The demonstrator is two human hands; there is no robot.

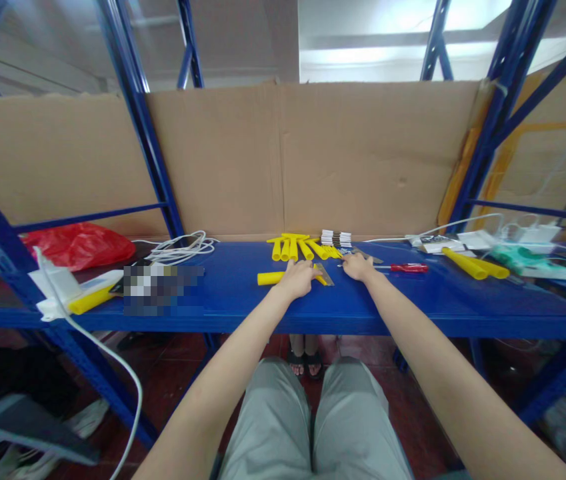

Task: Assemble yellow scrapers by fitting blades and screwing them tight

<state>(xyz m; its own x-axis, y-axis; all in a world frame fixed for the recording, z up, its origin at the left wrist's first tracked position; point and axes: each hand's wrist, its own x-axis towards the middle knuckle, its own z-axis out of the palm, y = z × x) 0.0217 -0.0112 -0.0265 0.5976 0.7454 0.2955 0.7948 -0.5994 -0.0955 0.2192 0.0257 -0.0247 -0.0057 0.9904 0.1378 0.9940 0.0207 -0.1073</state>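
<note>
My left hand [299, 277] is closed on a yellow-handled scraper [269, 279] that lies across the blue bench. The scraper's metal blade [326, 275] shows to the right of my fingers. Just right of it, my right hand [357, 265] rests on the bench with its fingers curled together; what they hold, if anything, is hidden. A flat metal piece [369, 257] lies behind that hand. Beside the right wrist is a screwdriver with a red handle [409, 268]. Several yellow handle pieces [293, 248] lie in a row behind my hands, near small white-edged stacks [335, 239].
Coiled white cable [185, 248], a red plastic bag [80, 243] and a white power strip [57, 283] are at the left. More yellow handles [467, 263] and a green-and-white item [527, 259] lie right. A cardboard panel [363, 153] stands behind the bench.
</note>
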